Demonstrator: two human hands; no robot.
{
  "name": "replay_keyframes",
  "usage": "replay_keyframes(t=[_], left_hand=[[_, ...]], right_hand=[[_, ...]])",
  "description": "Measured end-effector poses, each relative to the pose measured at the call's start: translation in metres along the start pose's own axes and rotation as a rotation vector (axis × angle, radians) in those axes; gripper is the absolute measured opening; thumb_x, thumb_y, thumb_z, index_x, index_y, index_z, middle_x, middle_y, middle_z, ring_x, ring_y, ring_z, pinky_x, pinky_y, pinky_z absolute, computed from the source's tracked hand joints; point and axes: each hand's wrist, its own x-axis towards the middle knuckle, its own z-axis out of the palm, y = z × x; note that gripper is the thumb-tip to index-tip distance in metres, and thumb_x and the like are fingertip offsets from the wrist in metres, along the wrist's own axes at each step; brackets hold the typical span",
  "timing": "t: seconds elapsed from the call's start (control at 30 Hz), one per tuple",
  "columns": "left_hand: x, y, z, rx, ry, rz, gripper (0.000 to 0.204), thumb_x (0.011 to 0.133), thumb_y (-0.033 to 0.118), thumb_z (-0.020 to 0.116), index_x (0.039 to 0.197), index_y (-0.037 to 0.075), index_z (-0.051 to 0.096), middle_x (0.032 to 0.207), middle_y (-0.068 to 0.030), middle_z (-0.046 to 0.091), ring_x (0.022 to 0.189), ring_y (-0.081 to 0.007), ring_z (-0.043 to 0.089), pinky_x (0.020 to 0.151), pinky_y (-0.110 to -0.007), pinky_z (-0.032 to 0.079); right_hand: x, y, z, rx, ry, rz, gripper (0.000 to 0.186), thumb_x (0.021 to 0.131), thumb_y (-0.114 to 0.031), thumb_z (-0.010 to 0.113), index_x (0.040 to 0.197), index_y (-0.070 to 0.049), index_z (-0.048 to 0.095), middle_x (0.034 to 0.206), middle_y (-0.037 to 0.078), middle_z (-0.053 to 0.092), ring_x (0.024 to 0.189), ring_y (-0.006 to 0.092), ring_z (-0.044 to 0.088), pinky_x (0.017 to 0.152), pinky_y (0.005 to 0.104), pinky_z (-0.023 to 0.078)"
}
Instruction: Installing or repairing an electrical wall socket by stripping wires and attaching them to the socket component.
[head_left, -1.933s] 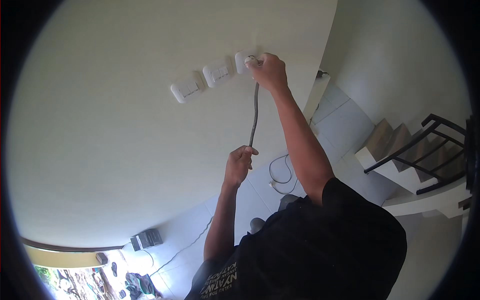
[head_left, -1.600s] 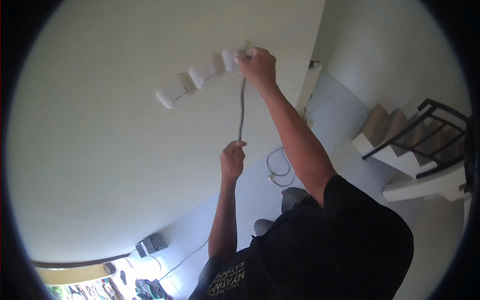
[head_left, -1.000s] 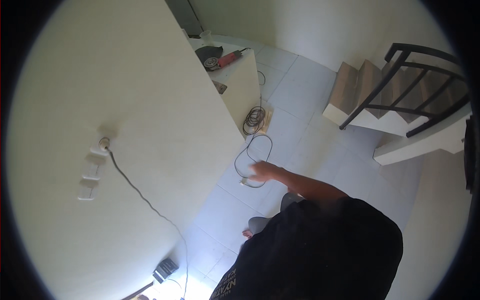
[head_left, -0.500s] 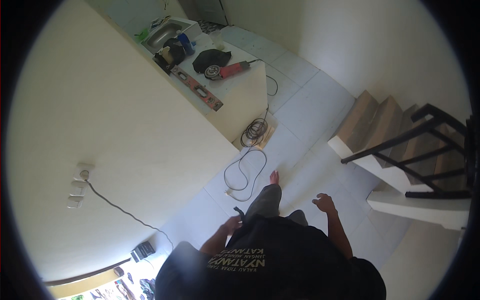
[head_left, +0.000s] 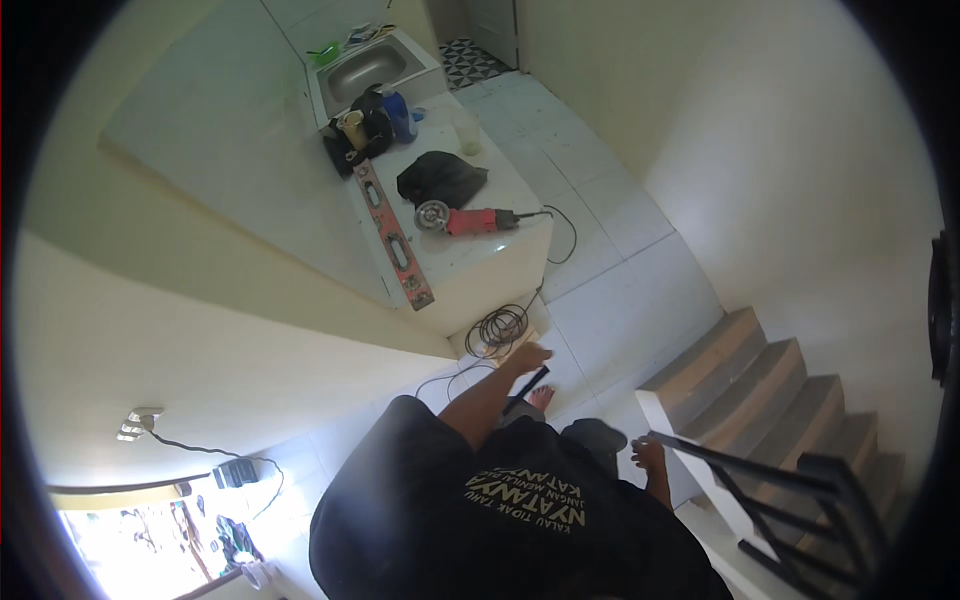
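Observation:
My left hand [head_left: 530, 356] is stretched forward above a dark strip [head_left: 527, 385] near my legs, beside the coiled cord [head_left: 497, 332]; its fingers are too blurred to tell whether closed. My right hand [head_left: 647, 450] is low by the black railing [head_left: 740, 460], its fingers loosely bent and apart, holding nothing I can see. On the white wall at left, a grey cable [head_left: 200, 449] runs from the plug at the switch plates [head_left: 138, 422] down to the floor. My bare foot [head_left: 541, 397] steps on the tiles.
The counter [head_left: 510, 160] ahead holds a red angle grinder [head_left: 478, 221], spirit level [head_left: 393, 237], black cloth [head_left: 440, 178], blue bottle [head_left: 400, 115] and plastic cup [head_left: 468, 133], beside a steel sink [head_left: 365, 65]. Steps [head_left: 718, 365] rise at right. A dark box [head_left: 235, 473] is at lower left.
Both hands have left the cable, which hangs from the plugged socket. My view has swung toward the counter and steps. My left hand has moved up and forward since half a second ago.

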Motion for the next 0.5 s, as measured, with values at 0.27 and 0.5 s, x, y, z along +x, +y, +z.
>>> replay_keyframes(t=[0.27,0.5], left_hand=[[0.085,0.045,-0.017,0.389,-0.296,0.209,0.047,0.095,0.046,0.042,0.105,0.007,0.066,0.105,-0.0203,0.065,0.104,-0.0396,0.059,0.09,-0.048,0.045],[0.082,-0.034,-0.014,0.439,-0.578,-0.439,0.075,0.085,0.074,0.043,0.12,0.013,0.065,0.124,-0.0127,0.062,0.107,-0.0251,0.06,0.092,-0.043,0.047]], right_hand=[[0.122,-0.059,-0.067,-1.064,-0.082,-1.012,0.014,0.087,-0.018,0.053,0.082,-0.008,0.061,0.074,0.008,0.066,0.052,0.0225,0.063,0.044,0.0367,0.05],[0.361,-0.078,-0.179,-1.154,-0.122,-1.416,0.016,0.083,-0.024,0.06,0.077,-0.01,0.059,0.066,0.002,0.06,0.057,0.0197,0.062,0.052,0.0412,0.05]])
